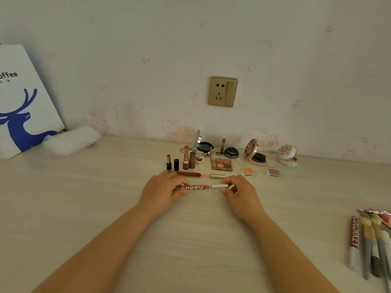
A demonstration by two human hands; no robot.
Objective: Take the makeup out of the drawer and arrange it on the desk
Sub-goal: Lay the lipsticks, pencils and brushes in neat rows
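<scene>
Our left hand (167, 190) grips the COLORKEY lip gloss tube (191, 188) while our right hand (240, 190) pinches its silver cap (219, 185), low over the desk (105, 208). Another COLORKEY tube (354, 243) lies far right among brushes (374, 246). That bag (19, 98) on the left reads "offee".

Single head cam, fwd-down over desk (105, 208), close to hands, toward wall (190, 39).

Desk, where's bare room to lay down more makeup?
Bare desk lies left of the left hand, out to the white pouch, and in front between the forearms and the brushes. Crowded: the back row around the eyeshadow palette.
</scene>
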